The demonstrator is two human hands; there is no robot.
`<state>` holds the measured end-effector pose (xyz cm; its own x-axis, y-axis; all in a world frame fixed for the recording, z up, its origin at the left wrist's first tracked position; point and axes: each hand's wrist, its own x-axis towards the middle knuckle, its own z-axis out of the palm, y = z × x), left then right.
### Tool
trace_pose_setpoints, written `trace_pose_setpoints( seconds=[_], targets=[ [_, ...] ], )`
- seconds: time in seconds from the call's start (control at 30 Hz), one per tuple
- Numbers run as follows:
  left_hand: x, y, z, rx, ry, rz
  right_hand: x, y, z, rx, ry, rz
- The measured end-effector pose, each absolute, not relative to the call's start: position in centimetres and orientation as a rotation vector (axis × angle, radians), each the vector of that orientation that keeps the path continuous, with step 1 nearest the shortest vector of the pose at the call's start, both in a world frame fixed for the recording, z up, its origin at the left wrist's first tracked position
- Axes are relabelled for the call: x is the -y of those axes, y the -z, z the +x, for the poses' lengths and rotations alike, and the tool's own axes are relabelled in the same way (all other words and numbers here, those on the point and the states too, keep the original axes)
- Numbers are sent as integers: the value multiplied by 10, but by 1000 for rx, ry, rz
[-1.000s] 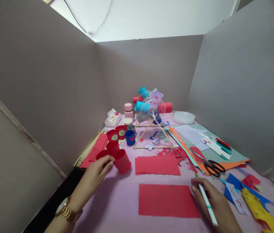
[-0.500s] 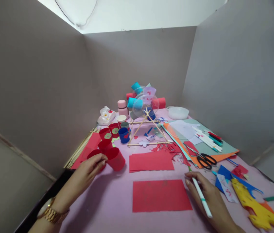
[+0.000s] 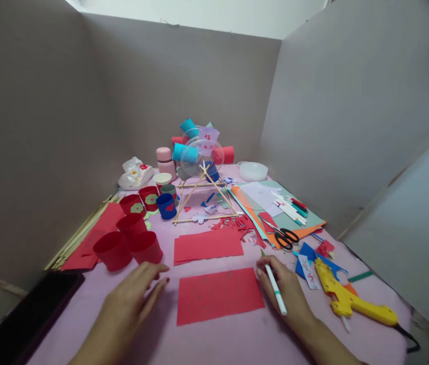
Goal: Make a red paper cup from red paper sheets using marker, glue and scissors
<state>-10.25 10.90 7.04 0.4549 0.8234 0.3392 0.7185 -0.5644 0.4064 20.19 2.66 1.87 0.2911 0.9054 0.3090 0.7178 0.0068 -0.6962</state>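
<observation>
My right hand (image 3: 281, 281) is closed around a white marker (image 3: 275, 290) with a green band, at the right edge of a red paper rectangle (image 3: 220, 296). My left hand (image 3: 138, 291) is empty, thumb and fingers apart, between that sheet's left edge and a red paper cup (image 3: 146, 247). Beside this cup stand two more plain red cups, one at the left (image 3: 112, 252) and one behind (image 3: 131, 225). Faint marks show on the near red sheet. Behind it lie stacked red paper pieces (image 3: 209, 247).
A stick frame (image 3: 205, 195) carries a clear-disc wheel with coloured cups. Scissors (image 3: 285, 237), several markers (image 3: 290, 210) and a yellow glue gun (image 3: 346, 296) lie at right. Decorated cups (image 3: 166, 207), a pink bottle (image 3: 166, 165) and a black tray-like object (image 3: 28, 317) are at left.
My left hand has let go of the red cup and come nearer the red sheet, leaving the cup standing with the others. The view has swung right; my right hand keeps the marker.
</observation>
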Motion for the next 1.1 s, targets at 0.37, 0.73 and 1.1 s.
trace_pose_setpoints(
  seconds=[0.37,0.73,1.1],
  targets=[
    [-94,-54,-59,-1249,-378,2394,-25,-13,196,1519,-459,-1647],
    [-99,-39,-77,-1192,-561,2077,-24,-23,191,1257,-762,-1388],
    [-96,-43,-74,-1099,-834,1613,-53,-35,200,1420,-382,-1537]
  ],
)
